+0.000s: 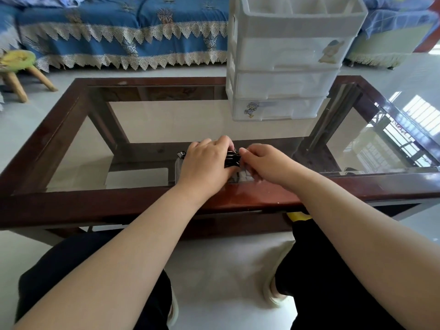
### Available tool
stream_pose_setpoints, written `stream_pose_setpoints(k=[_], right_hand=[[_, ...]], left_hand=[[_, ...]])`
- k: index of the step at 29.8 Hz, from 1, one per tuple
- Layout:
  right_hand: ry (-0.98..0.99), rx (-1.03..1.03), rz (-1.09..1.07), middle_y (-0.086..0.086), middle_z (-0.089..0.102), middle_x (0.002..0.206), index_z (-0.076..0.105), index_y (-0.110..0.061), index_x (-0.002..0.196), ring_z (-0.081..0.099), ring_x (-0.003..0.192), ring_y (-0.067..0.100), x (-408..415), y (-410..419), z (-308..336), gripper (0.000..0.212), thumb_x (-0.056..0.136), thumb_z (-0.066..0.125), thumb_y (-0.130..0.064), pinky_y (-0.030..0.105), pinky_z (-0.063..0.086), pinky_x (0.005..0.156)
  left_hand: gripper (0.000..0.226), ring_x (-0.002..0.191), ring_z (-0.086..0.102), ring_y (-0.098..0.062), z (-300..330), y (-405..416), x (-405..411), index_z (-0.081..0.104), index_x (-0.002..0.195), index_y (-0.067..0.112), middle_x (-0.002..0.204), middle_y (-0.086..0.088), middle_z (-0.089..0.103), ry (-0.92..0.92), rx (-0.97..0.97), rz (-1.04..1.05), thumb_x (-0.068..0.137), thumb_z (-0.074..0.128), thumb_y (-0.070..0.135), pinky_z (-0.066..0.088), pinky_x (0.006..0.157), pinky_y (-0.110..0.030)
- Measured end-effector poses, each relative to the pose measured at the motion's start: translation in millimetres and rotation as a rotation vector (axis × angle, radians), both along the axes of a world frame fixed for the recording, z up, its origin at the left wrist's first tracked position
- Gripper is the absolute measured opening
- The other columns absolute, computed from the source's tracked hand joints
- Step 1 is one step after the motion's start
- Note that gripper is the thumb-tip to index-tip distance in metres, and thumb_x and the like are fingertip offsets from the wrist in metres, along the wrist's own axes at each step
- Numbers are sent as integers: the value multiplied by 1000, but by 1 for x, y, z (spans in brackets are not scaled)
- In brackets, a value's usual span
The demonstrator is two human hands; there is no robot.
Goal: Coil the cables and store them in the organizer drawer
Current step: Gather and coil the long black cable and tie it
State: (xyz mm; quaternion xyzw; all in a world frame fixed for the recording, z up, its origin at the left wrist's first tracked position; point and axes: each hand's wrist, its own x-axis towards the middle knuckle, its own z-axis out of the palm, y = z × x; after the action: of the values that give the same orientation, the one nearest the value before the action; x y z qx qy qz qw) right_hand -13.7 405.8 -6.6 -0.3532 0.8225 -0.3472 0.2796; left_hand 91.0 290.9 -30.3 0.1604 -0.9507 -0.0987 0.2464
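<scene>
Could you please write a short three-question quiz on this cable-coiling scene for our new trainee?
1. True or false: the white drawer organizer stands on the near edge of the glass table.
2. What do the left hand and right hand hold between them?
A. a black coiled cable
B. a white charger
C. a stool
3. Fill in: the organizer's three drawer fronts all look ____.

Key: 1 false, it stands at the far side. 2 A. 3 closed.
</scene>
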Motion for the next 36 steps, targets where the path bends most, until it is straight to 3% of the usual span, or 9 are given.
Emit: stream_pose_setpoints(k=[3, 8, 14, 18, 24, 27, 29, 33, 36], right_hand=[[362, 31, 151, -5, 58, 82, 49, -18, 99, 54, 66, 11, -2, 7, 5, 21, 92, 54, -38, 31, 46, 62], [841, -1, 300, 2, 57, 100, 52, -15, 108, 58, 75, 29, -2, 3, 10, 22, 97, 45, -32, 36, 43, 57], [1051, 227, 504, 3, 55, 104, 47, -13, 118, 60, 81, 28, -2, 0, 14, 28, 90, 43, -12, 33, 35, 54], [549, 169, 251, 7, 57, 78, 52, -10, 83, 55, 71, 26, -1, -3, 6, 20, 96, 42, -20, 32, 40, 56], [-968, -32, -369, -4, 31, 46, 44, -12, 61, 23, 30, 3, -1, -10, -3, 36, 97, 39, -15, 11, 17, 29], [-1263, -152, -392, -5, 31, 43, 44, -13, 64, 22, 28, 2, -2, -6, -2, 35, 99, 37, -17, 9, 16, 27], [-1063, -153, -286, -5, 36, 47, 49, -13, 71, 24, 32, 4, -1, -2, -1, 32, 100, 39, -21, 12, 19, 30], [80, -7, 7, -1, 59, 76, 55, -15, 95, 48, 55, 11, -8, 8, -2, 14, 98, 46, -25, 26, 44, 53], [383, 16, 207, -7, 59, 96, 50, -20, 111, 55, 74, 12, -11, 13, -2, 17, 95, 51, -26, 30, 45, 68]], left_hand=[[37, 90, 58, -26, 6, -3, 2, 56, 104, 18, 92, -2, 67, -15, 56, -23, 80, 72, 42, 33, 76, -35], [43, 95, 56, -27, 13, -3, 3, 55, 108, 17, 96, -3, 67, -103, 55, -70, 78, 74, 41, 36, 83, -38], [44, 94, 55, -27, 18, 0, 3, 51, 103, 14, 92, -5, 62, -202, -21, -48, 79, 73, 44, 37, 85, -37], [41, 94, 56, -26, 13, 9, 1, 54, 103, 13, 91, -4, 64, -214, -192, -32, 78, 75, 39, 36, 83, -36], [27, 65, 58, -30, 3, 18, -7, 56, 76, 9, 62, -5, 61, -108, -415, -8, 60, 77, 6, 43, 65, -35], [14, 65, 58, -30, 1, 17, -9, 57, 77, 9, 62, -6, 60, -15, -441, 4, 68, 65, 1, 44, 66, -35], [24, 73, 59, -30, 3, 11, -9, 58, 85, 9, 71, -6, 64, -58, -333, -5, 69, 77, 10, 42, 69, -37], [41, 92, 55, -27, 16, 7, -2, 57, 106, 15, 92, -4, 64, -179, -53, -31, 77, 76, 37, 35, 82, -36], [43, 96, 55, -27, 17, 6, -2, 55, 111, 15, 96, -5, 63, -199, -76, -44, 80, 72, 40, 37, 87, -37]])
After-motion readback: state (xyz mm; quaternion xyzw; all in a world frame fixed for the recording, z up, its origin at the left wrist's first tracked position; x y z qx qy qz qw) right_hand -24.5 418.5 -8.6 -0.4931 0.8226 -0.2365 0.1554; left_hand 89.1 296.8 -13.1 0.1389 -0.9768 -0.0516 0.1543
